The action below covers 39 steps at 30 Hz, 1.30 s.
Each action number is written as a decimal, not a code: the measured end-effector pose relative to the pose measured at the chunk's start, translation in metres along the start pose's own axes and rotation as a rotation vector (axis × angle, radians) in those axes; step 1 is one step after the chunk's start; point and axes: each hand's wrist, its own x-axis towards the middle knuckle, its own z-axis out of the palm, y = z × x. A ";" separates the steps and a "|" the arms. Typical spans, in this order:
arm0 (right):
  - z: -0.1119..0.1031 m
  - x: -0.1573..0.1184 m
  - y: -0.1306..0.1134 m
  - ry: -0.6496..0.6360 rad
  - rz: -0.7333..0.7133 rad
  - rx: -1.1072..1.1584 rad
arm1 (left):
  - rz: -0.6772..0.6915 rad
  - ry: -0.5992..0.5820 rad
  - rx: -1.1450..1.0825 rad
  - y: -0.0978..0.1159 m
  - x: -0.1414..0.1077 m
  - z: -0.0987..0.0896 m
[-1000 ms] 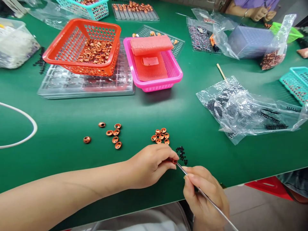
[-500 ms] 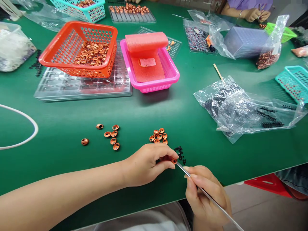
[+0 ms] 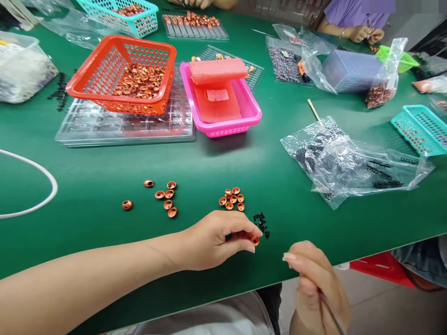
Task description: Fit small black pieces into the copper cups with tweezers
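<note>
My left hand (image 3: 213,241) pinches a small copper-coloured cup (image 3: 255,240) with a hole in it, between thumb and fingertips just above the green table. Beside those fingertips lies a pile of tiny black parts (image 3: 260,222). My right hand (image 3: 316,284), apart from the cup and to its right, is closed round slim metal tweezers (image 3: 333,317). Only their rear length shows; the tip is hidden behind the fingers. Behind my left hand sits a cluster of similar copper cups (image 3: 233,198). Further left are several more cups (image 3: 168,194) and two rounded copper pieces (image 3: 127,205).
An orange basket (image 3: 120,103) of copper cups stands on clear plastic trays (image 3: 125,137). A pink basket (image 3: 226,130) holds red foam wrap. At right lies a clear bag (image 3: 335,158) of black parts. A white cable (image 3: 52,179) loops at left. Other people's hands (image 3: 365,35) work across the table.
My right hand has drawn back to the right and down, taking the tweezers away from the cup. The cup has tipped slightly lower in my left fingertips. The camera view has shifted a little.
</note>
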 end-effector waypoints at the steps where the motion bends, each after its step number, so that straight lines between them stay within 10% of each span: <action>1: -0.002 0.001 0.002 -0.128 -0.047 -0.021 | 0.017 -0.012 0.005 0.001 -0.001 0.000; 13: 0.006 -0.002 0.023 -0.358 -0.388 -0.185 | 0.171 -0.075 0.120 0.005 -0.007 0.004; 39: 0.002 0.006 0.015 -0.531 -0.469 -0.083 | 0.092 -0.071 0.102 0.009 -0.012 0.011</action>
